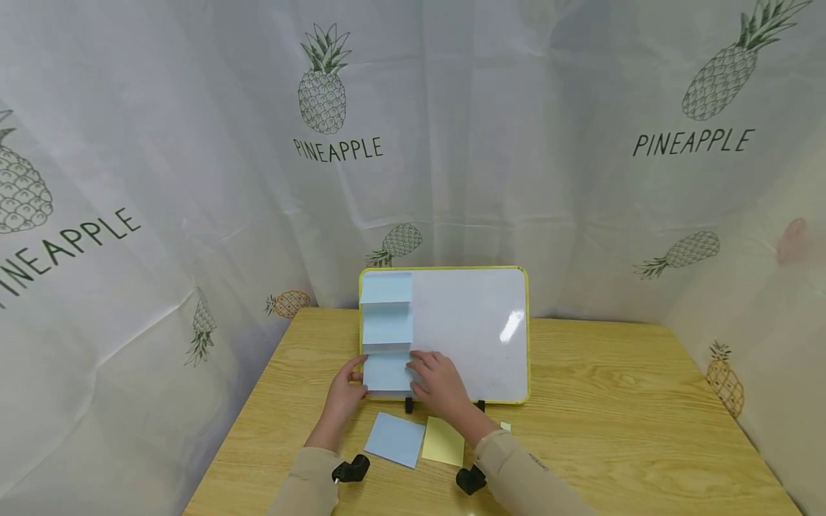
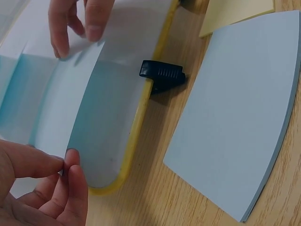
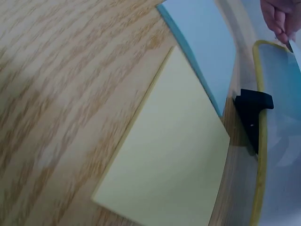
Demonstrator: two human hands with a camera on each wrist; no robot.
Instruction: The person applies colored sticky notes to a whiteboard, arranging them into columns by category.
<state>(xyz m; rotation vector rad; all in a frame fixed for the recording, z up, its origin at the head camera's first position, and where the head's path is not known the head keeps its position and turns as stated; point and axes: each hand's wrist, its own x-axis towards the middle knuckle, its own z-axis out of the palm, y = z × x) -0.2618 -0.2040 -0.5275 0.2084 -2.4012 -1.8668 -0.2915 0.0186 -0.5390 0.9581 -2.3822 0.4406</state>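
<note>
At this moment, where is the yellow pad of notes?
In the head view, the yellow pad lies on the table, just right of the blue pad, below the whiteboard.

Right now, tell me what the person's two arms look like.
The left sleeve and right sleeve are both beige. The right one bears a dark marking, too small to read. A black device sits near the end of each sleeve. No gloves show on the fingers.

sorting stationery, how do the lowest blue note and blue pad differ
The lowest blue note is thin, the blue pad thicker. The note's lower edge stands off the whiteboard; the pad lies on the table. The left hand pinches the note, not the pad. Both are blue.
</note>
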